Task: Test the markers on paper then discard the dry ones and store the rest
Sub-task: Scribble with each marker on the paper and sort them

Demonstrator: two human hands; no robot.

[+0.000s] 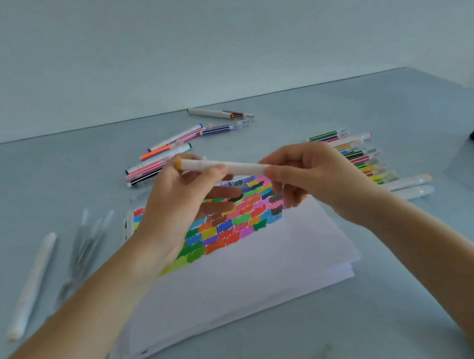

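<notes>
Both hands, L hand (174, 202) & R hand (313, 177), grip white marker (226, 166); no legible text

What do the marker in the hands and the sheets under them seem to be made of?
Marker: probably plastic, a smooth white barrel with a yellow end. Sheets: paper, matte white, thin stacked edges, ink swatches soaked in.

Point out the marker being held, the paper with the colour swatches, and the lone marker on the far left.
held marker (223, 164): head view, middle of its white barrel.
paper (266, 257): head view, bare white area below the swatches.
lone marker (33, 283): head view, mid-barrel.
</notes>
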